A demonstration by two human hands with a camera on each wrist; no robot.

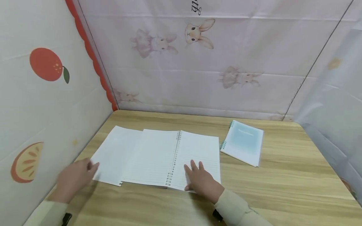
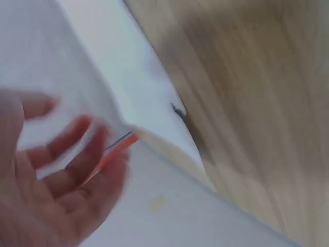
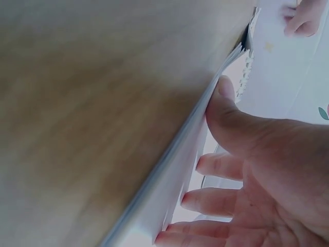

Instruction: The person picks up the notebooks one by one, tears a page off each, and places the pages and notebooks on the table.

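Observation:
An open spiral notebook (image 1: 158, 157) with lined pages lies in the middle of the table, its coil running between the two pages. My right hand (image 1: 202, 180) rests on the lower part of the right page with its fingers spread. The right wrist view shows that thumb (image 3: 226, 110) at the notebook's edge. Left of the notebook, a loose white sheet (image 1: 113, 157) meets the left page and has a notched lower right corner. My left hand (image 1: 76, 177) is at the sheet's left edge, fingers loosely bent; the left wrist view shows nothing between them.
A closed small spiral notebook (image 1: 244, 142) with a pale blue cover lies right of the open one. Cloth-covered walls (image 1: 175, 84) with rabbit and fruit prints stand behind and at the sides of the wooden table (image 1: 282, 188).

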